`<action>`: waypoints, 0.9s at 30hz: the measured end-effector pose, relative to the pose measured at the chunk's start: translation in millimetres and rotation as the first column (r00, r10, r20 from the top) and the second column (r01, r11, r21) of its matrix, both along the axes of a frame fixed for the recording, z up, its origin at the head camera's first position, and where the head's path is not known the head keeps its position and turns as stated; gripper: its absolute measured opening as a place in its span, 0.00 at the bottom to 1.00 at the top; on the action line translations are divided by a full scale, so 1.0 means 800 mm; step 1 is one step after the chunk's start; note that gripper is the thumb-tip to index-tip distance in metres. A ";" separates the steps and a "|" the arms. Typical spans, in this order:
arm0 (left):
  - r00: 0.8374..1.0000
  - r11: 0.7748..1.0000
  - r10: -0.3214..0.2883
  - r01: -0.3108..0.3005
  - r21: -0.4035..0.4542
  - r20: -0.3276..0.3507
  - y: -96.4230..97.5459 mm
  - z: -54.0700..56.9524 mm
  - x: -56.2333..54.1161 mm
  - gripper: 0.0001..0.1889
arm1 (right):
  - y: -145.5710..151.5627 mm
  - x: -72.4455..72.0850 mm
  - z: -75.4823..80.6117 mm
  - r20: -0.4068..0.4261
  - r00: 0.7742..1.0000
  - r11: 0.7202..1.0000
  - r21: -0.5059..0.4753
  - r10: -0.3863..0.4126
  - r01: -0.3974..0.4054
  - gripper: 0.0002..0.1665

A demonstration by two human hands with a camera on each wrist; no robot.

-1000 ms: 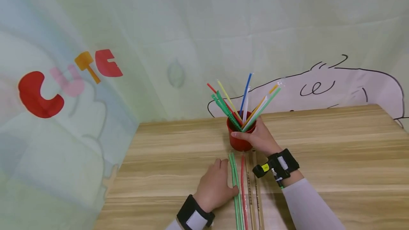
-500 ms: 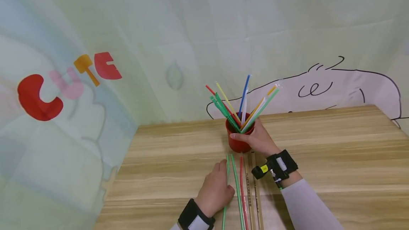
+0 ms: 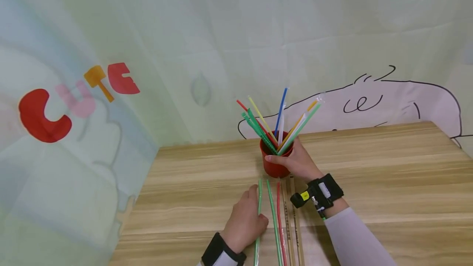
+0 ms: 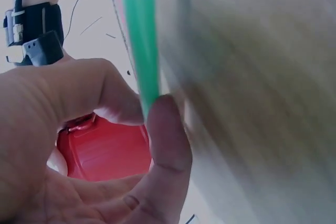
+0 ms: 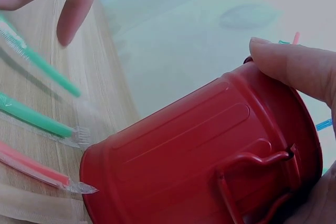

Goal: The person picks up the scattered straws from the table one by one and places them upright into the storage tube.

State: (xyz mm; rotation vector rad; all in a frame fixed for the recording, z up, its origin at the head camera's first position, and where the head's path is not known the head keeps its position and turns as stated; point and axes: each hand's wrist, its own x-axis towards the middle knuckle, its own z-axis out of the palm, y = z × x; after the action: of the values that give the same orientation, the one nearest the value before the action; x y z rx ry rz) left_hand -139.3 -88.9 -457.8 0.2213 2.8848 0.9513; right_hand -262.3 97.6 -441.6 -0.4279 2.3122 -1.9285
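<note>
My left hand [image 3: 244, 223] pinches a green straw [image 3: 260, 196] between thumb and finger over the table; the left wrist view shows the fingertips meeting on the straw. Around the rim of a small red bucket [image 3: 275, 169] curls my right hand [image 3: 301, 162], its thumb over the near edge. A wire handle [image 5: 247, 158] juts from the bucket's side. Inside lean several straws [image 3: 260, 128] in red, yellow, blue, orange, white and green. In front of the bucket lie another green straw [image 3: 274, 212] and a red straw [image 3: 279, 216], both in clear wrappers.
Two brown printed sticks [image 3: 288, 216] lie right of the red straw. The wooden table [image 3: 199, 167] runs back to a pale curtain [image 3: 221, 52] with cartoon drawings and coloured letters. A black strap [image 3: 327, 192] with a small camera sits on the right wrist.
My left hand has drawn one green straw leftward, apart from the other green straw it lay beside. The right hand keeps its grip on the bucket.
</note>
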 end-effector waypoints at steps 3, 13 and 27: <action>0.999 1.000 0.013 -0.013 0.011 -0.038 -0.005 0.004 0.000 0.41 | 0.000 0.000 0.001 -0.010 1.000 1.000 0.002 0.007 -0.007 0.51; 0.981 0.994 0.065 -0.049 0.095 -0.182 -0.023 0.038 -0.011 0.39 | 0.000 0.004 0.007 -0.004 1.000 1.000 0.011 -0.002 0.002 0.52; 0.894 0.973 0.178 -0.098 0.208 -0.410 -0.035 0.111 -0.034 0.39 | 0.001 0.003 0.004 0.002 1.000 1.000 0.018 -0.002 0.001 0.52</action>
State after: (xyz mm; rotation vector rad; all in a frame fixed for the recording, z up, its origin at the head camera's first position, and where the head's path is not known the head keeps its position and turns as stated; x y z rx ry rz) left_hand -166.8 -116.9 -368.8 0.2712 3.2417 1.3496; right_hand -260.1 98.7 -438.0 -0.4228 2.3279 -1.9062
